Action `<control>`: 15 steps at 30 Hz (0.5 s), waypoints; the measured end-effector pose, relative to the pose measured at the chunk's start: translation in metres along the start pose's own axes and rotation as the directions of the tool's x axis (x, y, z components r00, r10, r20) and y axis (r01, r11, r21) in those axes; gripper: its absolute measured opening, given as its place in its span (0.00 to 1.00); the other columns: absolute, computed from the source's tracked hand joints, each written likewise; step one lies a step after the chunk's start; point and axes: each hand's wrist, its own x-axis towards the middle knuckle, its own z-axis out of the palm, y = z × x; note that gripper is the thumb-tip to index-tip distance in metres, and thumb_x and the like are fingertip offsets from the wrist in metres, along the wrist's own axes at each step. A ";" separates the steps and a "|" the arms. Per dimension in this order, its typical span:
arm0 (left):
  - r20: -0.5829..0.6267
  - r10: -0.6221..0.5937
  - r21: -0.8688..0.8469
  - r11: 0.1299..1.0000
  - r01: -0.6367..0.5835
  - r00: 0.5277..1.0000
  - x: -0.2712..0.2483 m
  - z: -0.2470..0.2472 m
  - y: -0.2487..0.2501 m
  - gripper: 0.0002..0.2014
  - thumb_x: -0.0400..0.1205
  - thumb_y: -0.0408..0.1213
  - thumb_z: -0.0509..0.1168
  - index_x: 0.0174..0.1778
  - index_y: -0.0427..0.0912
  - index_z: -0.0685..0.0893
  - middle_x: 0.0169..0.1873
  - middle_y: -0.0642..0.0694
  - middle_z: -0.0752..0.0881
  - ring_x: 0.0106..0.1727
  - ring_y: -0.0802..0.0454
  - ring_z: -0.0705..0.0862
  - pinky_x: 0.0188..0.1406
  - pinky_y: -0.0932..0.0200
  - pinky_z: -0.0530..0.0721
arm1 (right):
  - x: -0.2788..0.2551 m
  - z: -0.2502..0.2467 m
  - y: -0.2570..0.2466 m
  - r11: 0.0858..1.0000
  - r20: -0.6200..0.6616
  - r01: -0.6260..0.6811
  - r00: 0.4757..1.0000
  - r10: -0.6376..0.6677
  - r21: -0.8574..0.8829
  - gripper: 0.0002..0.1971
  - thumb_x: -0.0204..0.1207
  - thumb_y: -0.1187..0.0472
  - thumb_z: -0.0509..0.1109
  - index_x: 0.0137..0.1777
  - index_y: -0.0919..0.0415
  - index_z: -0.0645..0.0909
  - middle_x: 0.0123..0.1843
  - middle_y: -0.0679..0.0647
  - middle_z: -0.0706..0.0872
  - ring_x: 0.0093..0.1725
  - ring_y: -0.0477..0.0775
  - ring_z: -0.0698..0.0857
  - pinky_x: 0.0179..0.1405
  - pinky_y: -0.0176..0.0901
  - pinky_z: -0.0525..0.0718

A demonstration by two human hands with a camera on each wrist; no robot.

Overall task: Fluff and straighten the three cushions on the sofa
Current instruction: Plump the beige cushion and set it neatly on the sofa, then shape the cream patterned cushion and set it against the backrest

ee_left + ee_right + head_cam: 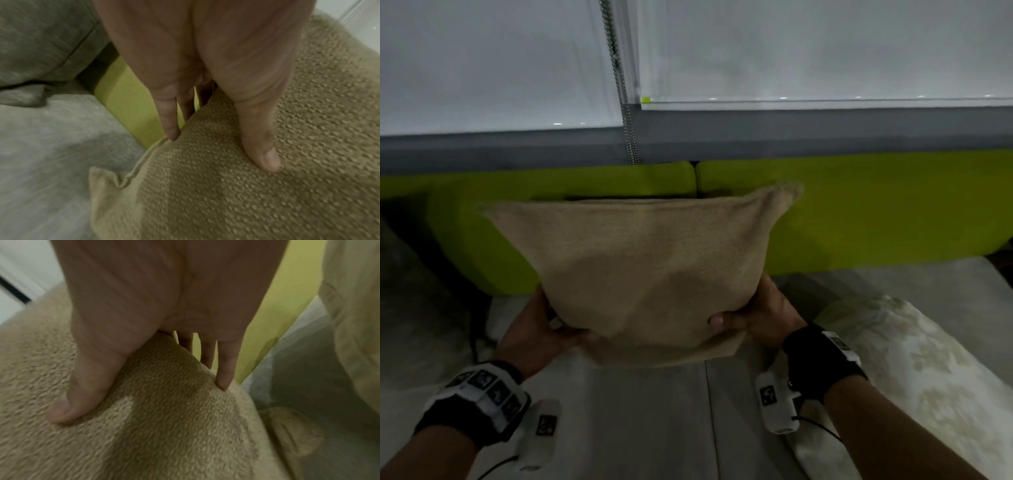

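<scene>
Both hands hold the tan cushion [650, 270] up in front of the green sofa back [876, 212], above the grey seat [640, 425]. The left hand [541, 329] grasps its lower left edge, thumb on the front, fingers [168, 120] behind. The right hand [760, 318] grasps the lower right edge the same way. A pale patterned cushion [900, 370] lies on the seat, to the right of the tan one.

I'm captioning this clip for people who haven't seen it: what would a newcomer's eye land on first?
First, the tan cushion held up in mid-frame, gripped at its lower corners by the left hand and the right hand, thumbs pressed into its front. Behind it runs the bright green sofa back, under pale window blinds with a bead chain. A pale patterned cushion lies at lower right.
</scene>
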 end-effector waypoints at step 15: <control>0.214 -0.153 0.306 0.948 0.083 0.965 -0.019 -0.004 -0.006 0.33 0.71 0.51 0.76 0.73 0.52 0.77 0.71 0.41 0.80 0.72 0.39 0.78 0.72 0.46 0.73 | -0.038 0.028 -0.014 0.951 -0.210 -0.211 0.964 0.164 -0.228 0.65 0.52 0.18 0.76 0.87 0.42 0.53 0.85 0.50 0.70 0.82 0.59 0.72 0.78 0.61 0.76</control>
